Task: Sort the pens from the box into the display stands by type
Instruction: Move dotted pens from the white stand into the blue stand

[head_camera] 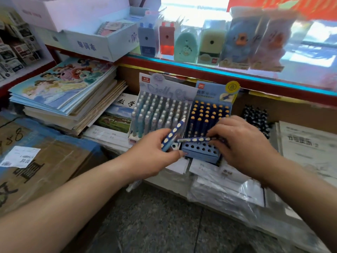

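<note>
Two display stands sit side by side on stacked paper goods. The left stand (144,92) is filled with pale blue pens. The right stand (200,154) holds dark blue pens with yellow tops, and its front rows of holes are bare. My left hand (155,154) grips a small bunch of dark blue pens (173,134) with pale dimples, tips pointing up and right. My right hand (242,143) holds one such pen (195,139) lying sideways just above the right stand's front holes. No pen box is in view.
A pile of notebooks (69,92) lies at the left, with a taped cardboard carton (42,167) in front of it. Pencil sharpeners (186,46) line the glass counter above. Wrapped paper packs (228,190) lie at the lower right, and black-and-white pens (255,115) stand behind my right hand.
</note>
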Demonstrator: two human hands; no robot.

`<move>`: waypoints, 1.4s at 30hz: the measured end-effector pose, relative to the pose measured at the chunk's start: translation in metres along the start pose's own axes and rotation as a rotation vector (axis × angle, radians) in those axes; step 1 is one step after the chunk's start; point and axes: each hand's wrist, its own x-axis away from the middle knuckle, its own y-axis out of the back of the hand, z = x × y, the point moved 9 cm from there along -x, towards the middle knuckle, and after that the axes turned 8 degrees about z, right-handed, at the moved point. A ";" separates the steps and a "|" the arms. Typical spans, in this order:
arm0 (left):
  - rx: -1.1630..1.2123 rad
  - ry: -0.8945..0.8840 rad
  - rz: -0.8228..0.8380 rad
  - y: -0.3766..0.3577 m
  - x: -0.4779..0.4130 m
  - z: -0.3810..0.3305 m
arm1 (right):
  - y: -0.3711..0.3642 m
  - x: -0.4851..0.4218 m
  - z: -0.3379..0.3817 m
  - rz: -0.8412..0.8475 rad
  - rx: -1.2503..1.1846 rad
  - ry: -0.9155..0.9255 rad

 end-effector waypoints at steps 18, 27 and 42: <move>0.017 0.057 0.010 -0.017 -0.027 0.004 | 0.001 -0.010 -0.056 -0.068 -0.849 -0.372; -0.031 0.057 0.018 -0.014 -0.033 0.005 | 0.004 -0.017 -0.065 -0.132 -0.638 -0.398; -0.043 0.084 0.028 -0.011 -0.033 0.015 | -0.003 -0.030 -0.044 -0.037 -0.284 -0.247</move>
